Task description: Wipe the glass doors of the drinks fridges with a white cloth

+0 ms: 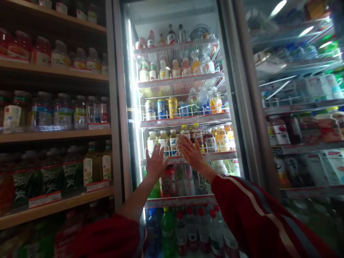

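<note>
In the head view, my left hand is raised in front of the drinks fridge, its fingers spread and nothing held. My right hand is a little higher and to the right, with its fingers stretched over a pale, beige piece that looks like a cloth. Behind the hands is a shelf of bottled drinks, some with yellow caps. Whether either hand touches a glass pane cannot be made out. Red sleeves with pale stripes cover both forearms in part.
Lit fridge shelves hold cans and bottles above and below the hands. Wooden shelves with bottles stand at the left. A metal frame separates this fridge section from another stocked one at the right. Large bottles stand at the bottom.
</note>
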### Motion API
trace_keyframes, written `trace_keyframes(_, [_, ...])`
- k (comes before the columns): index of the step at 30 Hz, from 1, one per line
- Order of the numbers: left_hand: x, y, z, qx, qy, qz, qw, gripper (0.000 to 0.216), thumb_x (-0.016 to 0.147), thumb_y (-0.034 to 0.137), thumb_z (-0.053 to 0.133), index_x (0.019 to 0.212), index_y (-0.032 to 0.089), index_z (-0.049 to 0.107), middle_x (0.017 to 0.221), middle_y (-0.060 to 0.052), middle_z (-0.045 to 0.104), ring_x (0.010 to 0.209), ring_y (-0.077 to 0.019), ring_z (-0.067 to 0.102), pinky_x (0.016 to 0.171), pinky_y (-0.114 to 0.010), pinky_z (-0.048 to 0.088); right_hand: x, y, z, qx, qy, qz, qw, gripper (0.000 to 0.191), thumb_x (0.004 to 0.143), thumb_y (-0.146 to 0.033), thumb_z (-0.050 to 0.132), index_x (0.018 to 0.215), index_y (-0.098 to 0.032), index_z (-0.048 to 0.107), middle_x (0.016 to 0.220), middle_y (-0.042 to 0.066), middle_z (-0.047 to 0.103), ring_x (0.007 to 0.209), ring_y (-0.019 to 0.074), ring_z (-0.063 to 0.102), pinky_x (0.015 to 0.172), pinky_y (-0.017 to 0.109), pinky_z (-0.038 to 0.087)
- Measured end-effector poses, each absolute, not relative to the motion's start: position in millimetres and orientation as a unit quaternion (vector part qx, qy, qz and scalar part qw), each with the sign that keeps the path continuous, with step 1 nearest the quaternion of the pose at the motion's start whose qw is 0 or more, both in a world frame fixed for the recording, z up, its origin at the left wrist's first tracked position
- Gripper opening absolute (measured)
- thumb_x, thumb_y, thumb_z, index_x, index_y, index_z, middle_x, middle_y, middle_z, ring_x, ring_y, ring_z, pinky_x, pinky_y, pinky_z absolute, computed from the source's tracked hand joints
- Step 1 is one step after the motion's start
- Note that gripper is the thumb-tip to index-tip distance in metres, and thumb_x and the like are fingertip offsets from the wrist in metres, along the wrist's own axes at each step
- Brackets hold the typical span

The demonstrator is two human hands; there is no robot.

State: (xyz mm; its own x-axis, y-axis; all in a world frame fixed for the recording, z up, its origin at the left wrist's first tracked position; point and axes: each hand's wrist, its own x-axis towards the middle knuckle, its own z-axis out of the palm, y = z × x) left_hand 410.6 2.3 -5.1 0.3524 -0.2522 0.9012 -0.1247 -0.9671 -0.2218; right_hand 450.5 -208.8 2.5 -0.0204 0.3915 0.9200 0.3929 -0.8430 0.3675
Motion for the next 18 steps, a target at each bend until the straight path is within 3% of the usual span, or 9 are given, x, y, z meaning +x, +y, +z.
trace_keyframes(4, [410, -6, -4, -0.816, 0.107, -0.565, 0.053, 0.051, 0.089, 0.038, 0.039, 0.134, 0.014, 0.043, 0.147, -0.015, 0.034, 0.138, -0.0275, 0.028, 0.112, -0.058, 0.01, 452, -228, 5, -0.69, -0.198, -0.694, 0.051, 0.039, 0.091, -0.023, 0.042, 0.128, -0.02, 0.05, 0.144, 0.01, 0.04, 0.139, 0.0226, 0.025, 0.111, 0.05, 0.015])
trace_keyframes(13, [411, -53, -7, -0.829, 0.175, -0.527, 0.068, 0.053, 0.089, 0.036, 0.041, 0.138, 0.016, 0.036, 0.149, -0.011, 0.029, 0.139, -0.0254, 0.025, 0.112, -0.058, 0.01, 444, -252, -16, -0.715, -0.245, -0.655, 0.0, 0.04, 0.09, -0.02, 0.042, 0.129, -0.022, 0.049, 0.144, 0.008, 0.041, 0.138, 0.0209, 0.026, 0.112, 0.05, 0.012])
trace_keyframes(18, [414, -61, -11, -0.826, 0.167, -0.536, 0.055, 0.054, 0.088, 0.036, 0.042, 0.138, 0.015, 0.037, 0.149, -0.013, 0.029, 0.139, -0.0269, 0.023, 0.111, -0.059, 0.01, 452, -293, -15, -0.706, -0.125, -0.693, 0.079, 0.041, 0.092, -0.025, 0.037, 0.131, -0.02, 0.048, 0.146, 0.011, 0.038, 0.139, 0.0218, 0.025, 0.113, 0.049, 0.01])
